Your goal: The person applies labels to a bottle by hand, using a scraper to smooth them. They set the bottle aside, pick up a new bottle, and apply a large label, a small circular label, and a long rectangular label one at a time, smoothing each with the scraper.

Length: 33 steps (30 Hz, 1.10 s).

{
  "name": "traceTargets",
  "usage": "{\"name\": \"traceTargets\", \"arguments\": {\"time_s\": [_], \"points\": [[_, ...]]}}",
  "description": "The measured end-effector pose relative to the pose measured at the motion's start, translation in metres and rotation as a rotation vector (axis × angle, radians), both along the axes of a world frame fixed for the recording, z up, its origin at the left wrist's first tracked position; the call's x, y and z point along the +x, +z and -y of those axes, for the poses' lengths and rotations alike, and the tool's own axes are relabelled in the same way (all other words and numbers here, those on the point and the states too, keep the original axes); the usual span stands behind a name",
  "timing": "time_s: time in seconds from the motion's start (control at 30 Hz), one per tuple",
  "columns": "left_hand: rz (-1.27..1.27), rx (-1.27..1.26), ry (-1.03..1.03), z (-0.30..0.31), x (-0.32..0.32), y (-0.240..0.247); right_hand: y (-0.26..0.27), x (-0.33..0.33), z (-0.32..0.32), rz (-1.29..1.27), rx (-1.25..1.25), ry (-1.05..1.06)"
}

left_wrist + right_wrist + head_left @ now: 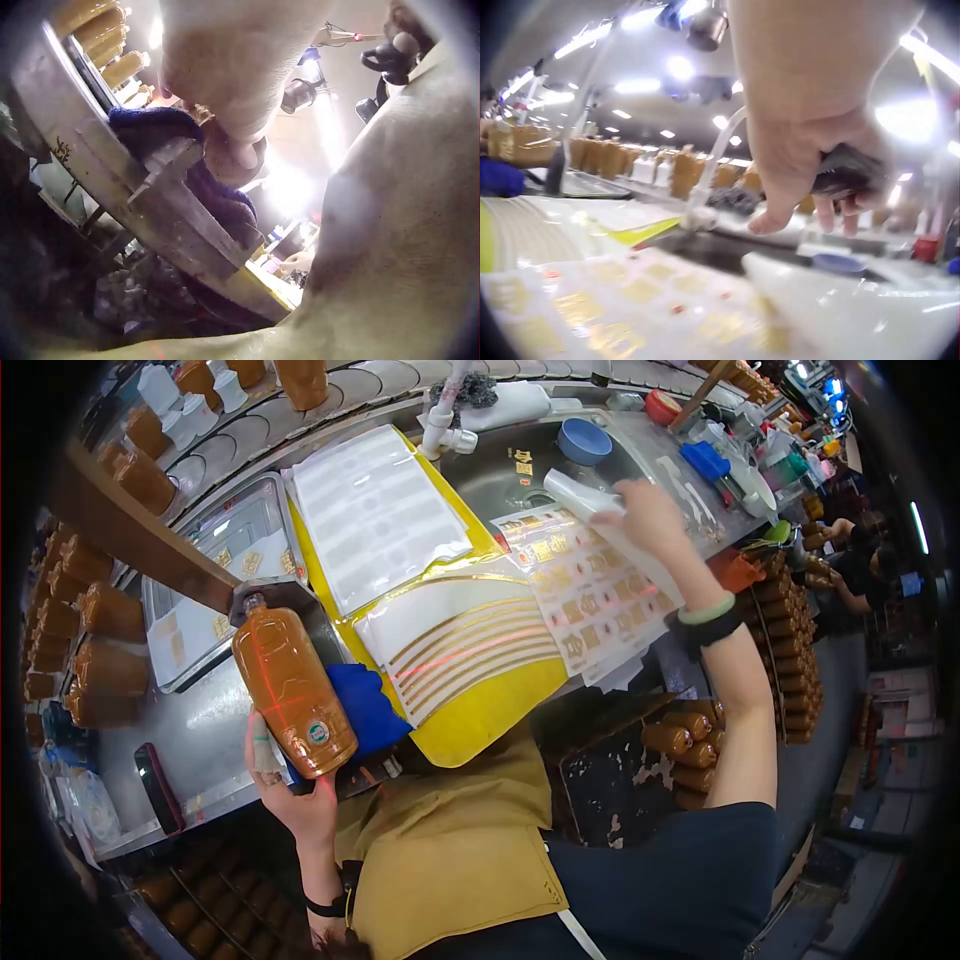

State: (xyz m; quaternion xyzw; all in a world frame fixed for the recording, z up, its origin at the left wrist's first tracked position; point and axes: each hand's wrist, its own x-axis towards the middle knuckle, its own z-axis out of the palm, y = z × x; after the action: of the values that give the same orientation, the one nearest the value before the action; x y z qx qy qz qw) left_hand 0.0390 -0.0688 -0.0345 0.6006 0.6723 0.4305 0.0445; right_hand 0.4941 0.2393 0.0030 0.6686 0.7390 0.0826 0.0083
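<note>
My left hand grips the lower end of a brown glazed bottle, its fingers along the left side and its thumb near the base. The bottle lies tilted over a blue cloth; a round label shows near its base. In the left wrist view my hand hides most of it. My right hand hovers over a curled translucent film above a sheet of gold stickers. In the right wrist view, the thumb and fingers of that hand are spread apart above the film.
Gold-striped sheets and a white sheet lie on a yellow mat. Behind are a sink with a blue bowl and a white tap. A metal tray and a phone are at left.
</note>
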Motion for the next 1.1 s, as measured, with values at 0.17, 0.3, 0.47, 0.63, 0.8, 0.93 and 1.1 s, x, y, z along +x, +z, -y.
{"name": "traceTargets", "arguments": {"time_s": [0.17,0.3,0.47,0.63,0.8,0.93,1.1], "points": [[-0.007,-0.016,-0.006,0.001,-0.002,-0.002,-0.010,0.023,-0.003,0.006,-0.029,-0.002],[-0.001,-0.007,-0.005,0.000,-0.001,-0.002,0.074,0.054,-0.005,-0.092,0.174,0.001],[-0.028,0.016,0.003,0.002,-0.005,-0.007,0.118,0.111,0.003,-0.245,0.210,0.048],[-0.023,-0.026,-0.118,-0.002,-0.008,0.027,0.127,0.137,0.051,-0.650,0.167,-0.029],[0.116,0.007,-0.537,-0.063,0.023,0.102,0.146,0.097,0.106,-0.739,0.182,-0.006],[-0.015,0.037,-0.767,-0.143,0.092,0.123,0.150,0.069,0.127,-0.773,0.249,0.049],[0.209,0.053,-0.856,-0.215,0.183,0.115,0.153,0.047,0.152,-0.860,0.203,0.286]]}}
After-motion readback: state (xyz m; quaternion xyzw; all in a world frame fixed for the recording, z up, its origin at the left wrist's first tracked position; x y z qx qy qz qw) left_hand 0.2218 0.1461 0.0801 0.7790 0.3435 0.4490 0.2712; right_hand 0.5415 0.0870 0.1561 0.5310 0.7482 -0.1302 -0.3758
